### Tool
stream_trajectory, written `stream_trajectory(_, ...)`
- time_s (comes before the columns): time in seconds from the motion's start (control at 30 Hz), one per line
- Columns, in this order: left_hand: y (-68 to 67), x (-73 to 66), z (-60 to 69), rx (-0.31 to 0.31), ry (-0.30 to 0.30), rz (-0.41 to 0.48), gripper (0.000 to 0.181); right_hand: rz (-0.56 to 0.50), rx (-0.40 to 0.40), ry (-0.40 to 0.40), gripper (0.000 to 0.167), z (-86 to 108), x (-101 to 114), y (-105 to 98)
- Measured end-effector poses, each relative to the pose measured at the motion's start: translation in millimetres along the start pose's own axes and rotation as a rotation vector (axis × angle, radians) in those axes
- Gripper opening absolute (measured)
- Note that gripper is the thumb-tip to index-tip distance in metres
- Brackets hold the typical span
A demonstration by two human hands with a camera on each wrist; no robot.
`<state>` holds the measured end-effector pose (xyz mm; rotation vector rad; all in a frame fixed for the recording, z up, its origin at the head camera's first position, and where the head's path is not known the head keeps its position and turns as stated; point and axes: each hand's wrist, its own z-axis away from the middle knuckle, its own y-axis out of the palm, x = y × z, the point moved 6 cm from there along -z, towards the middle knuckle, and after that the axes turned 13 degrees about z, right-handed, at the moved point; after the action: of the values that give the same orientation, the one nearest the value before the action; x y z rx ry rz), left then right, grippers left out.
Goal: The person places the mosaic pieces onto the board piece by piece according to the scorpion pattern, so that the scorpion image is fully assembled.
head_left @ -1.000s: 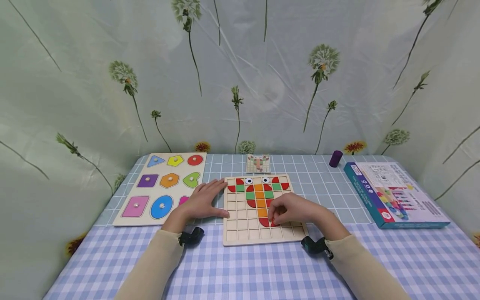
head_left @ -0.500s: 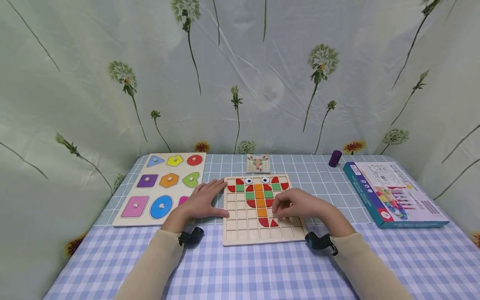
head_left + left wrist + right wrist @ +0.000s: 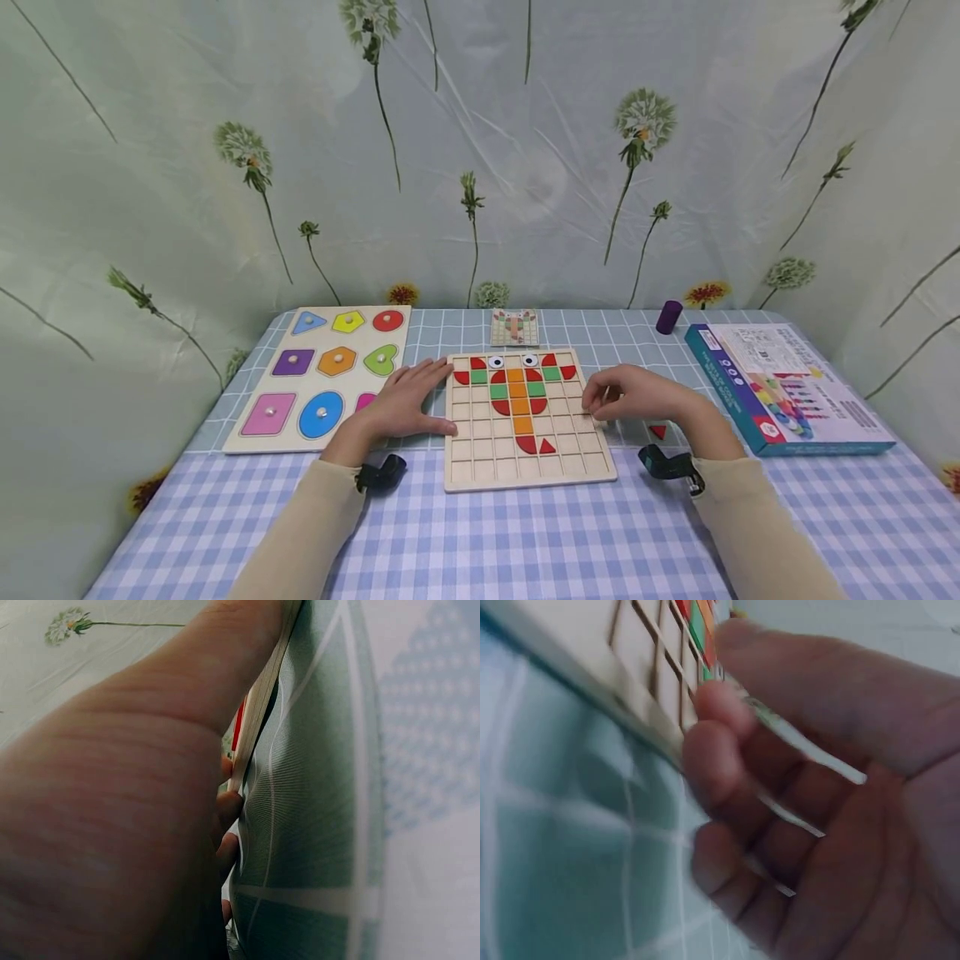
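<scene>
A wooden grid board point(image 3: 487, 467) lies flat, with red, green and orange pieces and two eye pieces set in it. At the left edge of the board rests my left hand point(image 3: 405, 404), fingers spread, thumb by the lower side; the left wrist view shows the thumb point(image 3: 217, 660) close up. Over the board's right edge my right hand point(image 3: 633, 393) hovers with loosely bent fingers and holds nothing visible. A red triangle point(image 3: 547, 446) sits in the grid beside a red quarter-round piece point(image 3: 527, 445). Another red triangle point(image 3: 657, 431) lies on the cloth below my right hand.
A shape-puzzle board point(image 3: 281, 354) with knobbed pieces lies left. Behind the grid board is a small pattern card point(image 3: 515, 327). A purple cylinder point(image 3: 669, 317) and a teal-edged box point(image 3: 795, 387) stand on the right.
My right hand has let go of the red triangle at the tail and moved right to the board's edge. The triangle on the cloth has come into view. My left hand stays put.
</scene>
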<state>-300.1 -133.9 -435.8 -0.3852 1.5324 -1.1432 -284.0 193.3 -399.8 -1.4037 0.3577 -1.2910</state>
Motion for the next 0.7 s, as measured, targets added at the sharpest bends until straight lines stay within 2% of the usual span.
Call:
stream_trajectory(0.23,-0.3,0.0,0.3,-0.003,-0.001,0.005,0.108,0.023,0.033,-0.019,0.014,16.6,-25.2,-11.6)
stream_trajectory(0.5,0.4,0.6,-0.4,-0.005,0.004,0.002,0.107,-0.005,0.087,0.061,0.02,31.9,-49.9,-15.3)
stream_trajectory(0.7,0.2,0.6,0.2,-0.001,0.008,0.003,0.106,-0.021,0.11,0.016,0.022,38.8,-62.6,-15.7)
